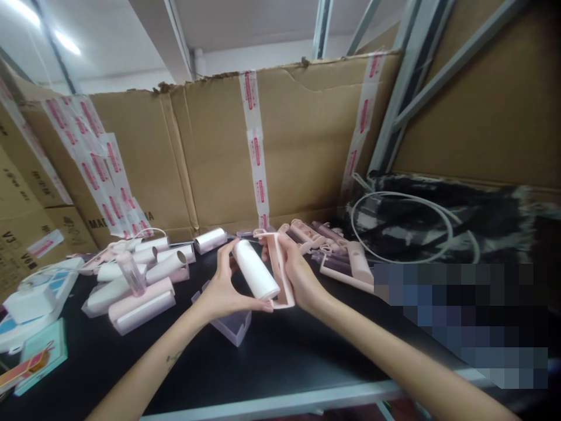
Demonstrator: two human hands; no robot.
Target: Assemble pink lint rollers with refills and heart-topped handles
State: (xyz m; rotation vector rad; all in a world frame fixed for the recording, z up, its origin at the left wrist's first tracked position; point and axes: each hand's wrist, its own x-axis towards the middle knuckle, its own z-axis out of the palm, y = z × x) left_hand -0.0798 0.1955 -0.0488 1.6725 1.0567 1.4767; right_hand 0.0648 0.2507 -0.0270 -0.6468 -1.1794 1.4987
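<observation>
My left hand (223, 292) grips a white paper roll (256, 271) by its two ends, thumb at the lower end and fingers at the upper. Close beside the roll on its right, my right hand (298, 272) is wrapped round a pale pink plastic holder (280, 272), held upright and slightly tilted. The roll's lower end overlaps the holder's lower edge; whether they touch is hard to tell. Beneath my hands, on the black table (307, 356), lies a translucent purplish tray (234, 327), partly hidden by my left hand.
White and pink rolls (142, 304) are piled at the left, near a power strip (63, 286) and a teal box (44, 356). Pink and dark purple parts (342, 257) lie back right, beside a coiled white cable (403, 195). Cardboard (307, 146) stands behind.
</observation>
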